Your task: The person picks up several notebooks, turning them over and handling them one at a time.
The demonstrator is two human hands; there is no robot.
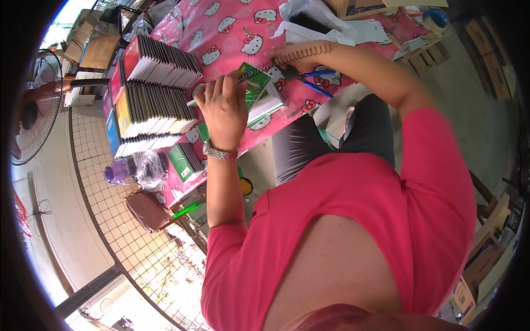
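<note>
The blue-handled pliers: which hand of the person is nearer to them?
Right. The right hand is at the head end of the blue-handled pliers; the left hand is farther away, to their left, beside the green notebook.

Pink-covered table, green notebooks, notebook stacks

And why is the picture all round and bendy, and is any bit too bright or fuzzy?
Head view: fisheye bends straight edges, leaving black corners; head view, lower left: glare whitens what's beyond the metal grid; head view, top: the right hand looks slightly blurred, the stacked notebooks sharper.
</note>
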